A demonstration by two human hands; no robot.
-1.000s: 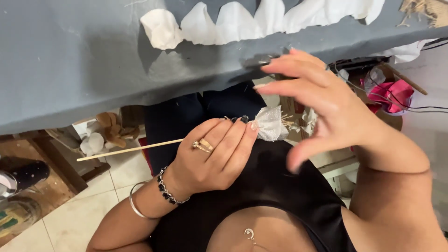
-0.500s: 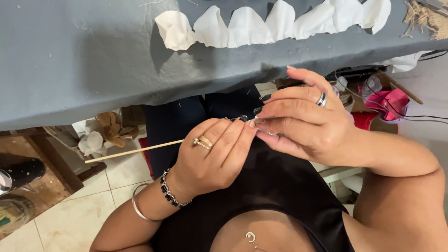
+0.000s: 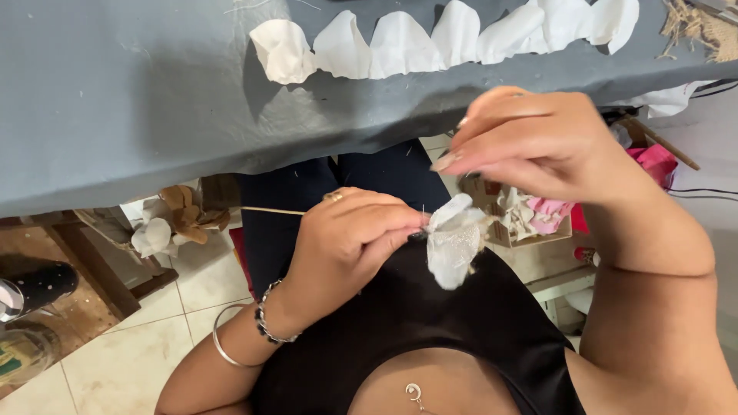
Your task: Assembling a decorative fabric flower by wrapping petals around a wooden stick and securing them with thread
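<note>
— So what just changed?

— Half a second ago my right hand (image 3: 530, 150) was closed down over the small white fabric flower on its thin wooden stick (image 3: 455, 247). Now it is lifted off and hovers above the flower, fingers drawn loosely together, holding nothing I can make out. The flower shows again, so to my mind that pressing step is over.

— And the other hand?

— My left hand (image 3: 350, 246) keeps pinching the stick right beside the flower, fingers pressed together; the stick's free end (image 3: 269, 210) pokes out to the left, over my lap.

— Any packages or labels?

— Right of the flower there is an open cardboard box of white and pink scraps (image 3: 530, 219), and beyond it a bright pink package (image 3: 657, 163). Above the flower, a row of white fabric petals (image 3: 430, 42) lies on the grey cloth-covered table (image 3: 138, 100). No labels I can read.
</note>
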